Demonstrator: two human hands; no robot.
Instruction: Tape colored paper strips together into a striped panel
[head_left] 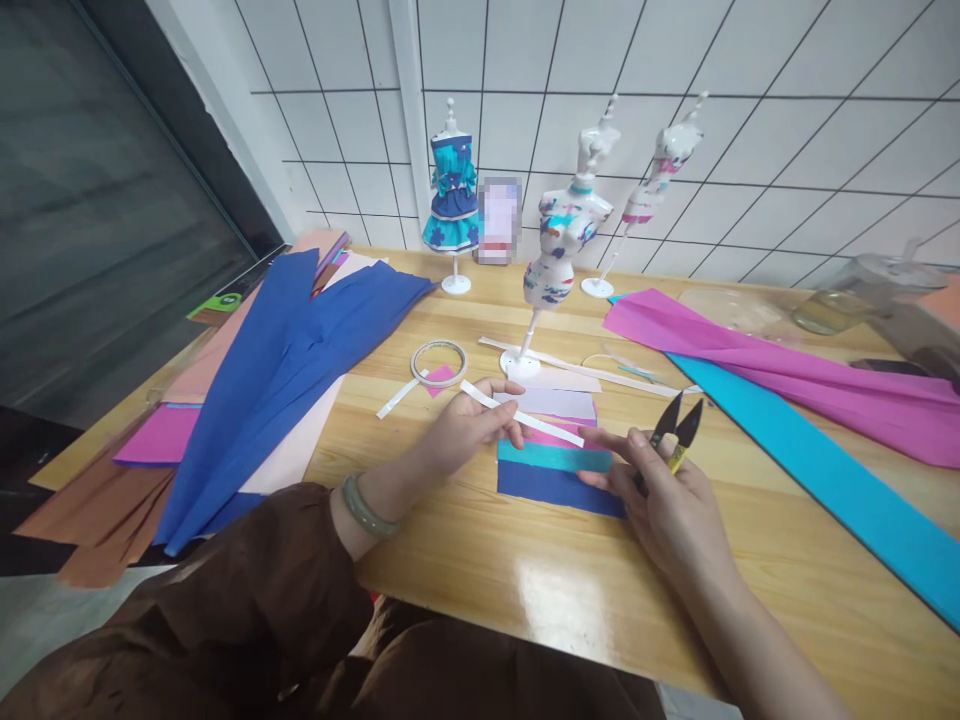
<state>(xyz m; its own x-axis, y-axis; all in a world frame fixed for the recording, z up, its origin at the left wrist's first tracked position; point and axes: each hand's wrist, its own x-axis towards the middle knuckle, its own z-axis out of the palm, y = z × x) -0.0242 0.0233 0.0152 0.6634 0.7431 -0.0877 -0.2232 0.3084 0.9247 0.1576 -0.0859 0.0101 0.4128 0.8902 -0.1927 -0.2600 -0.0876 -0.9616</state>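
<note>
Between the thumb and fingers of my left hand [476, 425] is a narrow white strip [551, 428], slanting down to the right. My right hand [679, 510] has a pair of thread snips [688, 425] tucked in it, black blades pointing up and away. Its index fingertip is at the strip's right end; whether it touches cannot be made out. Under the hands lie overlapping pieces of coloured paper or cloth: dark blue [551, 485], teal [551, 456], pink and pale lavender [551, 402]. Beyond my left hand are a tape roll [414, 365] and another white strip [397, 400].
A painted dress form [555, 245] stands just beyond the pieces, with another [649, 190] behind it and a third in a blue dress [452, 215]. Blue sheets [300, 350] fill the left. Magenta [787, 370] and turquoise lengths [817, 470] cross the right. A tiled wall bounds the table.
</note>
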